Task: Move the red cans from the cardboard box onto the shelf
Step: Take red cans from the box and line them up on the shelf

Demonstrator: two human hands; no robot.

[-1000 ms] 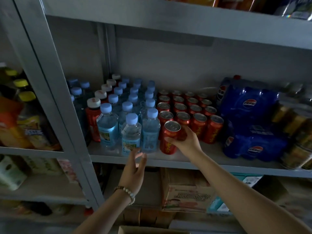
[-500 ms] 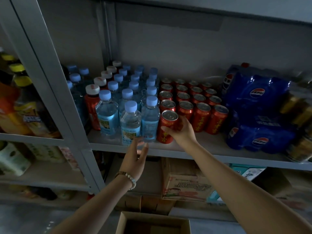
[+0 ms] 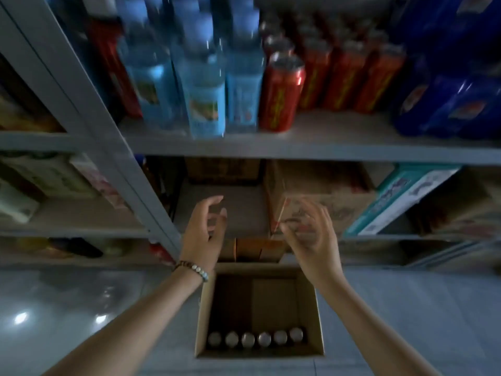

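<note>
1. The left hand [image 3: 204, 229] hovers above the box [image 3: 202, 321], palm turned inward, fingers loosely curled and apart, holding nothing; a bracelet [image 3: 193, 268] circles its wrist
2. The right hand [image 3: 311, 237] hangs level with it, well apart to the right, fingers likewise loosely bent with nothing in them; it is blurred, so finer finger detail cannot be told
3. The box stands open on the grey floor [image 3: 81, 308], below both hands and just in front of the shelving
4. Six cans [image 3: 256, 339] stand upright in one row along the box's near wall, only their silver tops showing; its cardboard bottom shows beyond them
5. On the shelf [image 3: 311, 151] above, a front can [image 3: 282, 96] stands near the edge, just beside a bottle; whether they touch cannot be told
6. A row of red cans [image 3: 349, 77] stands behind it and to its right
7. Bottles [image 3: 206, 85] fill the shelf's left part, blue packs [image 3: 447, 99] its right
8. A carton [image 3: 325, 191] sits on the lower shelf behind the right hand
</note>
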